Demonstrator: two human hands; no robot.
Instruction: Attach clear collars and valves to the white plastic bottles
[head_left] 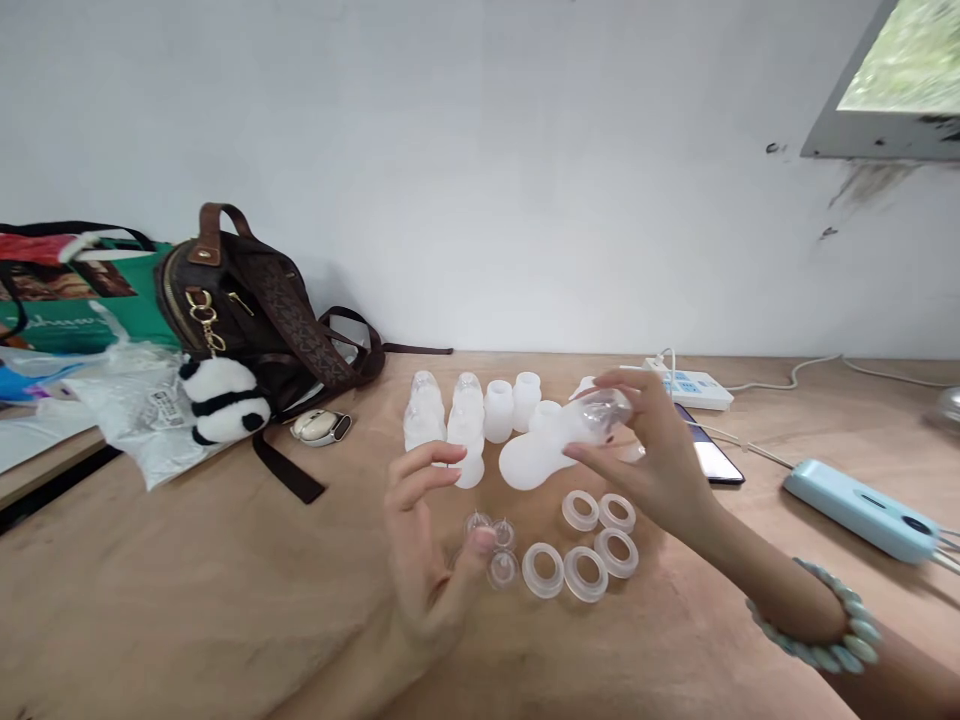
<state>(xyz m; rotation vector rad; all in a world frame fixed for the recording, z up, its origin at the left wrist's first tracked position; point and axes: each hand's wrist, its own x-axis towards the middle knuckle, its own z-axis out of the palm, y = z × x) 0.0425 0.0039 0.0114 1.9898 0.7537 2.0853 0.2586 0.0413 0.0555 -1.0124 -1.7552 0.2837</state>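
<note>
Wooden table (150,600) (room front-left), right hand (660,475) clasping bottle (536,452), left hand (424,545) slack, unclenched

Head-worn view, down onto table (225,600)

bottles (499,410): frosted matt plastic | rings (585,572): clear glossy | table (187,600): smooth matt wood | bag (255,300): brown leather
</note>
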